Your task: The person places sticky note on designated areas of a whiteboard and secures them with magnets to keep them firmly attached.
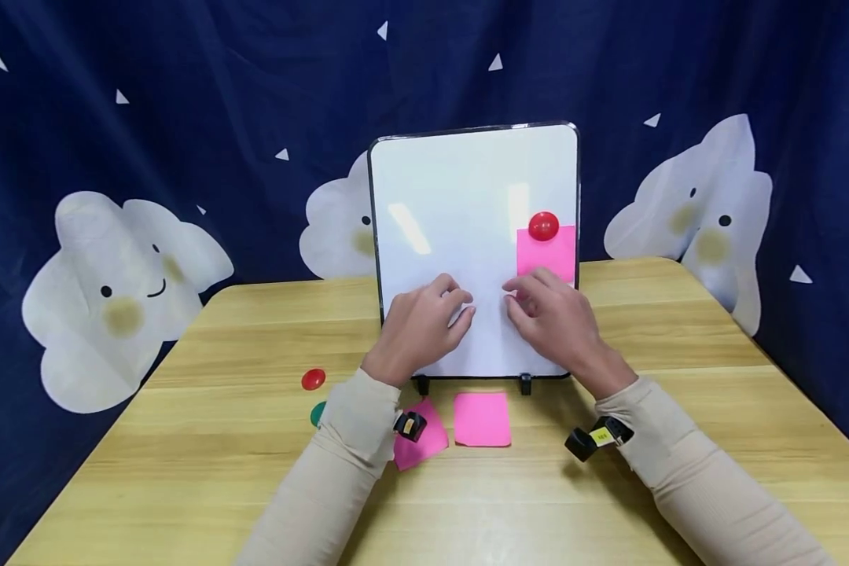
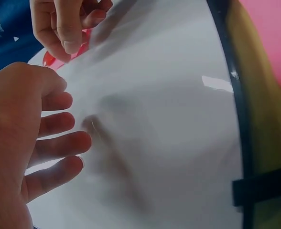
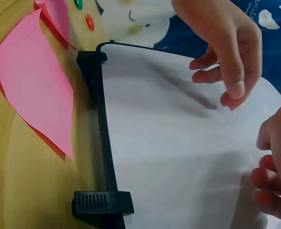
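Note:
A whiteboard (image 1: 460,196) with a black frame stands upright on the table. On its right side a red round magnet (image 1: 544,226) sits over the top of a pink sticky note (image 1: 546,255). My left hand (image 1: 424,318) is in front of the board's lower left, fingers loosely bent and holding nothing, as the left wrist view of the hand (image 2: 40,124) shows. Before the lower right is my right hand (image 1: 555,318), its fingers loosely bent, overlapping the note's lower part. I see nothing in its grasp in the right wrist view of the hand (image 3: 276,162).
Two pink notes lie before the board, a flat one (image 1: 483,420) and a tilted one (image 1: 430,432) partly behind my left wrist. A red magnet (image 1: 314,380) and a green magnet (image 1: 317,413) lie to the left. Black feet (image 1: 526,384) support the board.

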Tool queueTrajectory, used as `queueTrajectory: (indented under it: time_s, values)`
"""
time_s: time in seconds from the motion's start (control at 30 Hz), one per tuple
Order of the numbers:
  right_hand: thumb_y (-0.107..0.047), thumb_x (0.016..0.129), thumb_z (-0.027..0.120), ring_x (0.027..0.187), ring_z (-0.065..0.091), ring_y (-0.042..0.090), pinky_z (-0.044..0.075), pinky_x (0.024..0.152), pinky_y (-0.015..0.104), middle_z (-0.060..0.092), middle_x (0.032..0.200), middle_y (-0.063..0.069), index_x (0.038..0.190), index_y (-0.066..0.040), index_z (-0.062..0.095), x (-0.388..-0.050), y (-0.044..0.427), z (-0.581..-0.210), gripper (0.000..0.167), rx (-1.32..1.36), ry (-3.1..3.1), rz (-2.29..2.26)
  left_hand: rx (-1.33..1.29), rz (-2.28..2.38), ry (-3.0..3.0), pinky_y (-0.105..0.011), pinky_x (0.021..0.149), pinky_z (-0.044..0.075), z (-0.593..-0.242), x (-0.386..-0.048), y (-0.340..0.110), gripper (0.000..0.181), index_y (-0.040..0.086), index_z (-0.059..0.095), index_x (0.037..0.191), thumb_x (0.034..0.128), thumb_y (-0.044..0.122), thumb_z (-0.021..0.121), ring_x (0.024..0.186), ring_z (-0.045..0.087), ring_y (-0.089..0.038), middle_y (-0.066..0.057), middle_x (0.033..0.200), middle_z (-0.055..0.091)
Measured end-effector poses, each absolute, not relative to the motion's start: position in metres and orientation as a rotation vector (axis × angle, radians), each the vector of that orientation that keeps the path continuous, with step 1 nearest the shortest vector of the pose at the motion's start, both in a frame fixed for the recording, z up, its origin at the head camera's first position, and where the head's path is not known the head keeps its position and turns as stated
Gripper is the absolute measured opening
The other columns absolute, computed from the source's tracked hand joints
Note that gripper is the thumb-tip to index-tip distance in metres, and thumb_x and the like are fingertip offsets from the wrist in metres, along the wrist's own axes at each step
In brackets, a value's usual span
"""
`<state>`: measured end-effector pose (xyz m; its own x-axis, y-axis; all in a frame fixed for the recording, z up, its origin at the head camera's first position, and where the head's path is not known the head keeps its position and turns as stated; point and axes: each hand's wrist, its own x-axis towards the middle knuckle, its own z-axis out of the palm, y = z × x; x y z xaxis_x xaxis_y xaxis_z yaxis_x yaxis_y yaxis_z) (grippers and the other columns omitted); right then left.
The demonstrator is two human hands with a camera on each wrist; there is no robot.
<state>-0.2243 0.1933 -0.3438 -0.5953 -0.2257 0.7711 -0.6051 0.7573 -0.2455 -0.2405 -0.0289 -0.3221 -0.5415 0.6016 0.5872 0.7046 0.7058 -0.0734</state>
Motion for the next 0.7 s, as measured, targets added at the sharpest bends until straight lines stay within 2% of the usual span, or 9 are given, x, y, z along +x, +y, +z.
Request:
queueTrajectory:
  time_s: [0.27,0.7]
  values:
    - [-0.011,0.088,0.074,0.069,0.054,0.012,0.047,0.06,0.029,0.061,0.081,0.0,0.104,-0.008,0.074,-0.216,0.184,-0.343,0.016,0.698,-2.377,0.653,-1.052,-0.239,-2.3,-0.023,0.052,0.048,-0.336,-0.231,-0.037,0.022,0.014,0.077,0.102,0.0983,0.029,0.061,0.064,0.06,-0.008,0.001,0.095,0.065]
    - [-0.018,0.092,0.072,0.072,0.055,0.007,0.048,0.065,0.027,0.059,0.082,-0.011,0.105,-0.013,0.075,-0.208,0.168,-0.35,0.014,1.025,-2.589,0.664,-1.049,-0.349,-2.296,-0.019,0.055,0.045,-0.352,-0.218,-0.054,0.02,0.015,0.077,0.099,0.0977,0.027,0.062,0.067,0.056,-0.004,0.004,0.092,0.065]
